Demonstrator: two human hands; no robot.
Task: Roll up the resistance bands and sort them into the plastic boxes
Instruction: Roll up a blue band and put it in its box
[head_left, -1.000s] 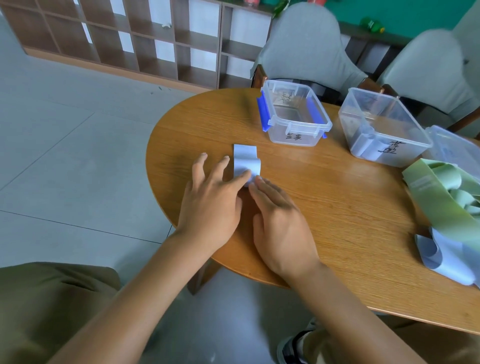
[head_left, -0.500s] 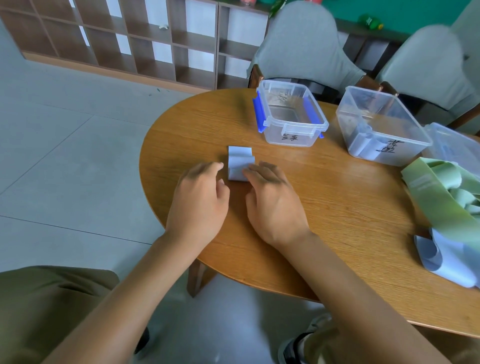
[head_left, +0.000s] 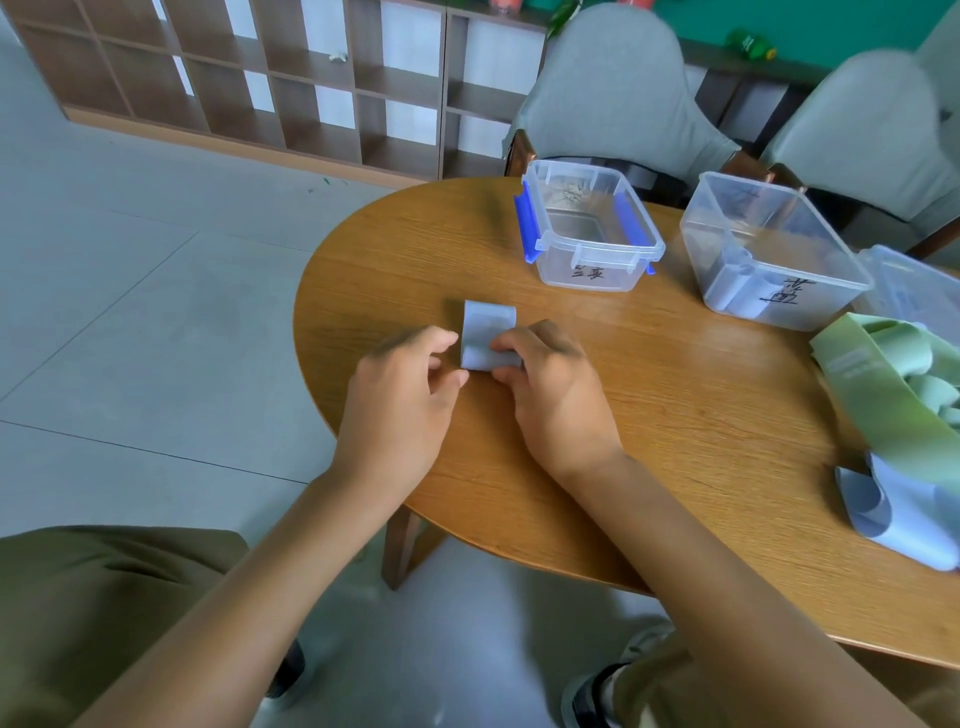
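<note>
Round wooden counter carries all. Two open clear plastic boxes at far edge, ready for sorting. Unrolled green and blue bands piled right. Right hand pinches pale blue band roll, fingers curled. Left hand curled, thumb touching roll edge, steadying.

- The round table is wood, grained with a soft sheen.
- Both boxes are clear, glossy plastic.
- The pale blue band looks smooth and matt.
- The chairs wear grey cloth.
</note>
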